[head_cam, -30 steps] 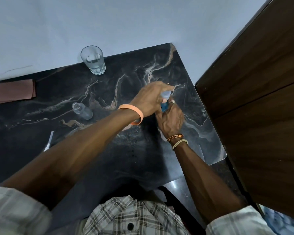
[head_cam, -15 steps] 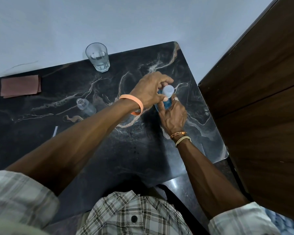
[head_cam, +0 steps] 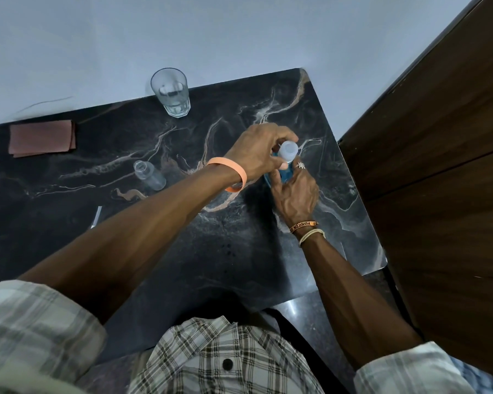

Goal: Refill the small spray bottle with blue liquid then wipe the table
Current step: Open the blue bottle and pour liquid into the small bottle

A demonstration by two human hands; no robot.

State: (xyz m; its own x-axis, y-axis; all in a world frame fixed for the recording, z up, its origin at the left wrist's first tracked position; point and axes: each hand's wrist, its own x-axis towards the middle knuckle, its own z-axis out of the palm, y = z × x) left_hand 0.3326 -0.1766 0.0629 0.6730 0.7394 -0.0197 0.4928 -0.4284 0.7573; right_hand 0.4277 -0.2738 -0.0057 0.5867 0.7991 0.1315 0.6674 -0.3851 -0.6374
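Two hands: on blue bottle (head_cam: 285, 173), far right of table (head_cam: 239, 251).
Left hand (head_cam: 256, 155): pinches its white cap (head_cam: 288, 149), probably unscrewing.
Right hand (head_cam: 295, 194): grips the body, steadying.
Small spray bottle (head_cam: 149, 176): open-necked, well left, waiting.

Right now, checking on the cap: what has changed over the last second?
The left hand has shifted on the pale cap, which now shows between its fingers; before, the hand hid it. The right hand still grips the blue bottle. Small clear bottle, glass and brown cloth unmoved.
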